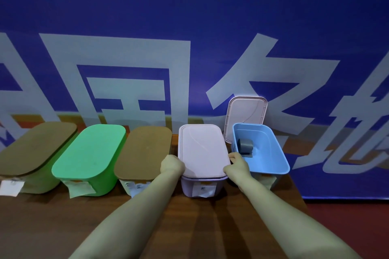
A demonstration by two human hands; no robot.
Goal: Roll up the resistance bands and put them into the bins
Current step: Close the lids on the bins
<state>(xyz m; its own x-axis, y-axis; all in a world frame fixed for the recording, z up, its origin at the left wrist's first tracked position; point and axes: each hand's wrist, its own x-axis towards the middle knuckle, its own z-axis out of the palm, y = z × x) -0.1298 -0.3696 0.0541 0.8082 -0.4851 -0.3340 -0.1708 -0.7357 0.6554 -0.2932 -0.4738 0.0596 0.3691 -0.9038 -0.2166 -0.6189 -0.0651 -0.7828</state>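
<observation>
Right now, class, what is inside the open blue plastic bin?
One grey rolled-up resistance band stands near the left wall of the blue plastic bin. The right hand covers its near left corner, so that spot cannot be seen.

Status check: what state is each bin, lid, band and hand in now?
Left brown-lidded bin: closed.
Green bin: closed.
Middle brown-lidded bin: closed.
Pink bin: covered by pink lid.
Blue bin: open.
Spare lid: leaning against the wall.
Grey band: rolled, inside Blue bin.
Left hand: grips pink lid's left edge.
Right hand: grips its right edge.
</observation>
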